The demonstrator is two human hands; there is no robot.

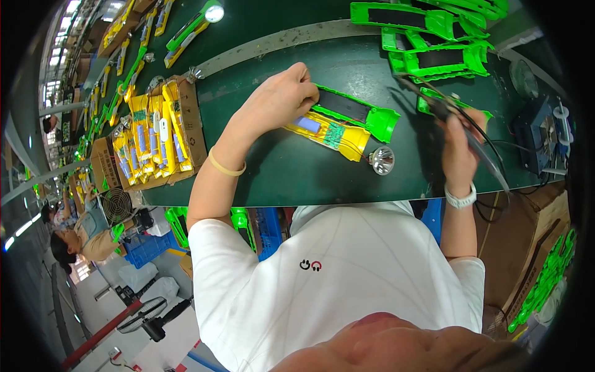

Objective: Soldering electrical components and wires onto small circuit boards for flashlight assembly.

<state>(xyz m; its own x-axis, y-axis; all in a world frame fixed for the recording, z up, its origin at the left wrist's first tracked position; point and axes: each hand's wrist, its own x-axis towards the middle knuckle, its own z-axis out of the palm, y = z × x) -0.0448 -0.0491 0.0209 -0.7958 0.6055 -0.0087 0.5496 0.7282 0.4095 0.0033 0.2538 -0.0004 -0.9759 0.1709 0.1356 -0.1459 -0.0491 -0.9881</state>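
My left hand [286,98] is closed, its thumb and fingertips pinched at the left end of a green flashlight shell [347,106] with a dark panel. Just below that shell, partly under it, lies a yellow shell [351,141] holding a purple battery cell [306,124] and a small green circuit board [333,134]. A round silver reflector lamp head [382,160] rests at the yellow shell's right end. My right hand [462,146] grips a soldering iron [439,110], its tip pointing up and left, off to the right of both shells.
More green shells [434,57] are piled at the far right. A cardboard box [193,124] of yellow shells with cells stands at left. A dark blue soldering unit [534,137] sits at the right edge, with cables near my right arm. A pale rail [273,40] crosses behind.
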